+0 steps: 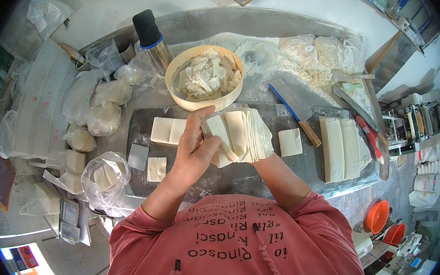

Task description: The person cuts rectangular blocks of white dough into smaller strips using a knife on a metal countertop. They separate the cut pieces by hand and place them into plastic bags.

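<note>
A thick fanned stack of square dough wrappers (257,134) is held up over the dark work board. My left hand (193,151) grips the stack's left edge, its thumb on the nearest sheets and its index finger stretched out. From below and behind, my right hand (261,164) supports the stack; the wrappers hide most of its fingers. On the board left of my hands lie two pale wrapper piles (162,130) side by side and a smaller square pile (157,169). Another square pile (290,142) rests to the right.
Behind the stack stands a round sieve (172,88) of dough scraps. A cleaver (293,105) lies right of it, near long dough blocks (333,149) and a red-handled brush (369,136). Bagged dough (104,118), an open plastic bag (105,175) and a steel flask (156,56) stand left.
</note>
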The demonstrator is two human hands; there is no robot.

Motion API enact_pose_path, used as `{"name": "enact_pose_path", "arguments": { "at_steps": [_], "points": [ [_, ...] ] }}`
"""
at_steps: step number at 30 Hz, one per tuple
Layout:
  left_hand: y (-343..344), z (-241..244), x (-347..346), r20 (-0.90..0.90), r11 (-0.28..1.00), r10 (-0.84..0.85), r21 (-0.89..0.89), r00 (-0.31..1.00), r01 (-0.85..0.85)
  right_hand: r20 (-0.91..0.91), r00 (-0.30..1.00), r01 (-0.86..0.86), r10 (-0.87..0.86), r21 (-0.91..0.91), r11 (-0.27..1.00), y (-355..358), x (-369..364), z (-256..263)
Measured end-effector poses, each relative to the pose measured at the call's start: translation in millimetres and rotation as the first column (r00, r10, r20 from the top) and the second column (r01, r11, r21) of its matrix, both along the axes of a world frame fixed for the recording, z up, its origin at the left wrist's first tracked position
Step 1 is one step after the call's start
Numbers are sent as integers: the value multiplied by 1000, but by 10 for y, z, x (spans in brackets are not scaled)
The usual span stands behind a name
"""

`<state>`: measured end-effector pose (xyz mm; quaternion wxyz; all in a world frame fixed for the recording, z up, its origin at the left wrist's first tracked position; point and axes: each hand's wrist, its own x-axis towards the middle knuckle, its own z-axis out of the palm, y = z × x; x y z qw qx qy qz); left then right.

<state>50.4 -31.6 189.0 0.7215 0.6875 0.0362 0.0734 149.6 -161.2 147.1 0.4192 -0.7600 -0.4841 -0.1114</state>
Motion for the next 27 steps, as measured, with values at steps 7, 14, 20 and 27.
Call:
{"name": "enact_pose_path", "arguments": {
  "at_steps": [7, 14, 20, 27],
  "points": [
    [2, 12, 10, -36, 1000, -14, -21, 999, 13, -237, 967, -56, 88, 141, 988, -45, 38, -486],
    [30, -51, -24, -48, 999, -29, -45, 998, 27, -107, 991, -64, 75, 99, 993, -36, -2, -422],
    [-1, -12, 9, 15, 998, -21, 63, 1000, 20, -504, -269, 263, 821, 781, 566, -60, 16, -540],
    [-34, 98, -44, 108, 990, -76, 123, 991, 63, -571, -207, 205, 794, 768, 606, -124, -23, -404]
  ]
}}
